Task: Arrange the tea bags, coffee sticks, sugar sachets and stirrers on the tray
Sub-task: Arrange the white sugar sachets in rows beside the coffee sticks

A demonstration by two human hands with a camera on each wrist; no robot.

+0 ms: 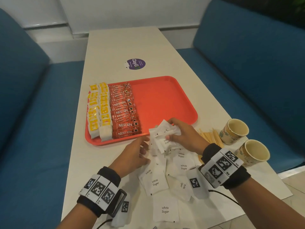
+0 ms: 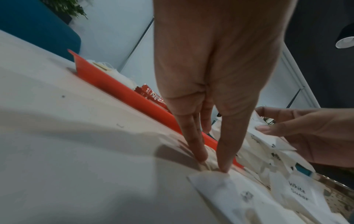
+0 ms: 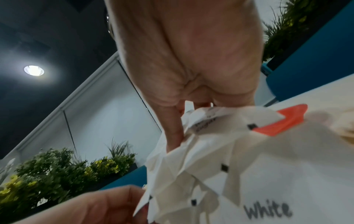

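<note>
A red tray (image 1: 161,100) holds rows of yellow tea bags (image 1: 99,109) at its left and red coffee sticks (image 1: 123,111) beside them; its right half is bare. My right hand (image 1: 171,129) grips a bunch of white sugar sachets (image 1: 165,134) over the tray's near edge, fingers curled round it (image 3: 191,159). My left hand (image 1: 142,151) reaches in beside it, its straight fingertips (image 2: 223,166) pressing on a sachet on the table. More loose sugar sachets (image 1: 155,182) lie between my wrists. Wooden stirrers (image 1: 209,137) lie to the right, partly hidden by my right hand.
Two paper cups (image 1: 234,133) (image 1: 252,152) stand near the table's right edge by the stirrers. A purple sticker (image 1: 135,63) is on the table beyond the tray. Blue benches (image 1: 33,113) flank the narrow white table (image 1: 105,162).
</note>
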